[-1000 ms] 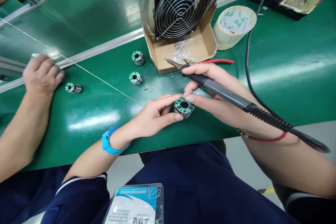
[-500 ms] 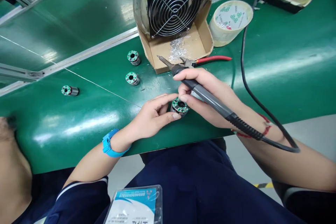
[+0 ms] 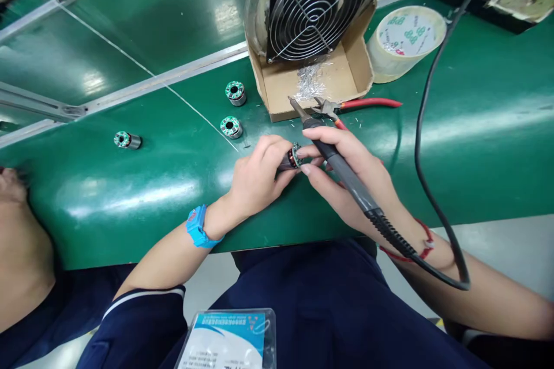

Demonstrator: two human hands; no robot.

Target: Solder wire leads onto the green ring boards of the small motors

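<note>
Your left hand (image 3: 259, 173): closed round the motor (image 3: 291, 158), tilted between both hands. Your right hand (image 3: 363, 162): curled round the iron (image 3: 344, 173), fingertips at the motor. Risk: a wrist turn could scorch the box (image 3: 272, 89) beyond.

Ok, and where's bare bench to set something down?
The green bench has bare room right of the black cable, and at left between the blue wristband and the lone metal part. It's crowded around the left hand and right hand, with the soldering iron, pliers and cardboard box close by.
</note>
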